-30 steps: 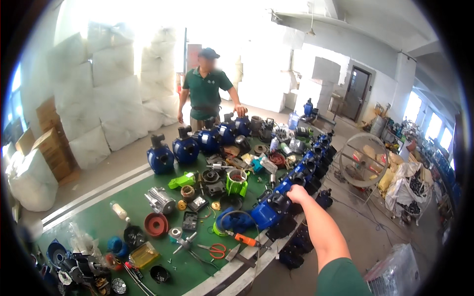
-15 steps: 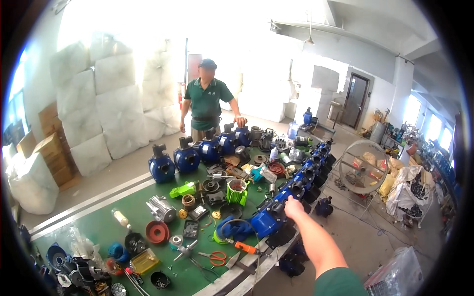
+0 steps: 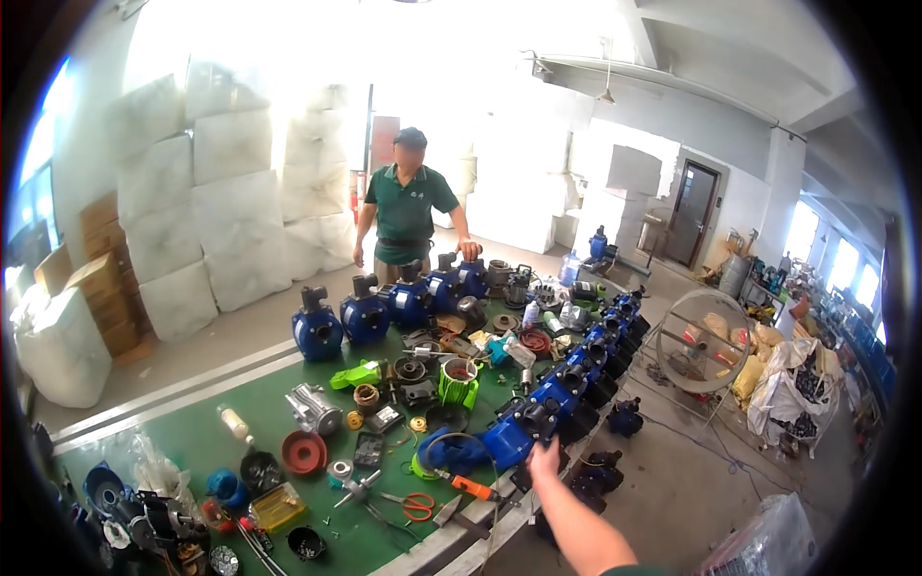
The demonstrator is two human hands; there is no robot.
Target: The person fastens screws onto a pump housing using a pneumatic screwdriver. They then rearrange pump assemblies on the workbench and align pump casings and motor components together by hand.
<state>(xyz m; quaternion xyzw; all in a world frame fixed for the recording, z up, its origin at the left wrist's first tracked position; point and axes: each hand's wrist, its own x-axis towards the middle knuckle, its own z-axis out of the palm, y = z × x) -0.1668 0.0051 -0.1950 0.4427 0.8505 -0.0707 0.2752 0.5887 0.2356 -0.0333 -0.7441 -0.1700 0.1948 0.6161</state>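
Right grip [image 3: 545, 461] at blue pump [image 3: 507, 442]

The pump lies at my grip's ten o'clock; whether apart or clamped, I can't tell. More pumps [image 3: 555, 389] line the table [image 3: 267, 408] toward one; a co-worker [image 3: 408, 206] stands at eleven.

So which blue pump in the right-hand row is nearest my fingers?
The near-end pump, beside your right fingers; the row's other pumps stand farther away.
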